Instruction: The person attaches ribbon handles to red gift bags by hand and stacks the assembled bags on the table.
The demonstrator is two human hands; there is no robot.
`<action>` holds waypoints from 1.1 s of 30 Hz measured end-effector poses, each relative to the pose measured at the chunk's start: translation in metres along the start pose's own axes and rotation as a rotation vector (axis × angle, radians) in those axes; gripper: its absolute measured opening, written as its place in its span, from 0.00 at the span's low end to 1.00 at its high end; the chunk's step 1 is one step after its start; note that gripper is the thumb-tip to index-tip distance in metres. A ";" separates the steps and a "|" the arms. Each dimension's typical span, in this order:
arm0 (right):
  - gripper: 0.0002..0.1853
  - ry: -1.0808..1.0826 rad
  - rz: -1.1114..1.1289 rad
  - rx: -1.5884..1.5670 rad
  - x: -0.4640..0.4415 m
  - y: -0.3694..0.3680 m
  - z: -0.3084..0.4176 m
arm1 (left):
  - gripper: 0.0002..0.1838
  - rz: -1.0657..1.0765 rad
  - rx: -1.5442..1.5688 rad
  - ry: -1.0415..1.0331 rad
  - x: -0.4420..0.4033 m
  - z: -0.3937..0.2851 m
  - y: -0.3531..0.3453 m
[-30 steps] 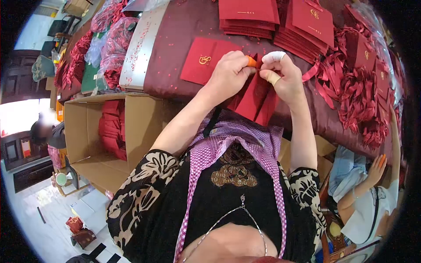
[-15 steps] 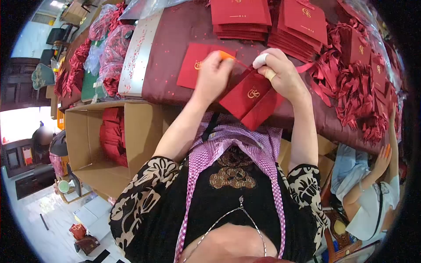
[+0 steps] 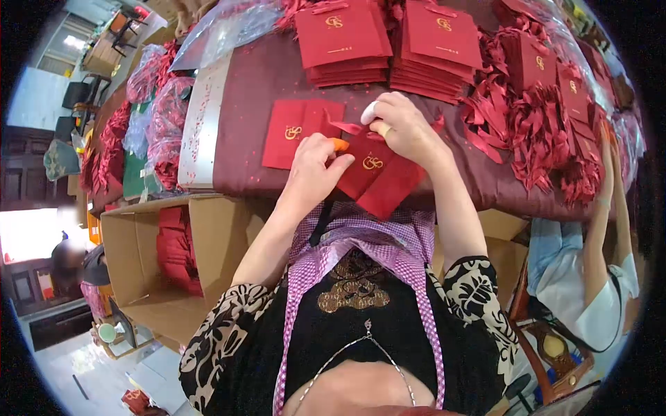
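Note:
A red gift bag [image 3: 371, 173] with a gold logo lies tilted at the table's near edge, between my hands. My right hand [image 3: 406, 132] pinches the red ribbon [image 3: 352, 128] at the bag's top; white and pale yellow covers are on its fingers. Beside the bag's left edge, my left hand [image 3: 313, 170] has its fingers curled, an orange cover on one fingertip. Whatever sits between those fingers is hidden. Another flat red bag [image 3: 281, 142] lies just left of them.
Two stacks of red bags [image 3: 343, 41] stand at the back. Ribboned bags [image 3: 538, 139] pile up at right. An open cardboard box [image 3: 149, 270] below left holds red bags. Plastic-wrapped bundles [image 3: 170, 104] lie at far left. Another person [image 3: 583, 284] works at the right edge.
The ribbon stretched between my hands has slackened, and its loose end stands by my right hand. My left hand has come down to the bag's left side. The whole view has shifted slightly.

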State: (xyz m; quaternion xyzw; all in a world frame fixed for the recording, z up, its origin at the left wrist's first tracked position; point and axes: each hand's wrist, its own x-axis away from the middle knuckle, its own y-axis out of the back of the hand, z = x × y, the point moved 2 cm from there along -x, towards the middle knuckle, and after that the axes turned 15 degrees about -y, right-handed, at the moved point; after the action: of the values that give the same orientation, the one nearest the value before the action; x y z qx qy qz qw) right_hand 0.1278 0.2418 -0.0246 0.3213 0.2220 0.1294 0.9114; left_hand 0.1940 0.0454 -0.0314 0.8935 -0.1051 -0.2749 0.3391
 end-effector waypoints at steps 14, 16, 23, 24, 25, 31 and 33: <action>0.15 -0.296 -0.414 -0.041 0.028 0.026 -0.036 | 0.09 0.055 -0.105 0.024 0.001 0.017 -0.020; 0.14 -0.515 -0.596 0.133 0.038 0.040 -0.046 | 0.08 0.062 -0.097 0.051 -0.001 0.014 -0.018; 0.11 -0.650 -0.341 0.530 0.054 0.029 -0.074 | 0.09 0.079 -0.090 0.056 -0.008 0.008 -0.016; 0.09 -0.587 -0.375 0.516 0.054 0.028 -0.076 | 0.09 0.078 -0.081 0.056 -0.009 0.006 -0.015; 0.08 -0.526 -0.410 0.501 0.053 0.026 -0.076 | 0.09 0.088 -0.037 0.119 -0.011 0.004 -0.012; 0.04 -0.458 -0.472 -0.514 0.051 0.048 -0.039 | 0.09 0.028 0.008 0.169 -0.011 0.013 -0.008; 0.10 -0.443 -0.371 -0.662 0.055 0.052 -0.006 | 0.07 0.000 0.097 0.238 -0.012 0.023 -0.014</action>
State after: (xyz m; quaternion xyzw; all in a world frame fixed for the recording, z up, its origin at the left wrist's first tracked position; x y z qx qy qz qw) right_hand 0.1675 0.3054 -0.0128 -0.0133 0.0216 -0.0445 0.9987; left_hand 0.1707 0.0478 -0.0502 0.9352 -0.0774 -0.1614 0.3055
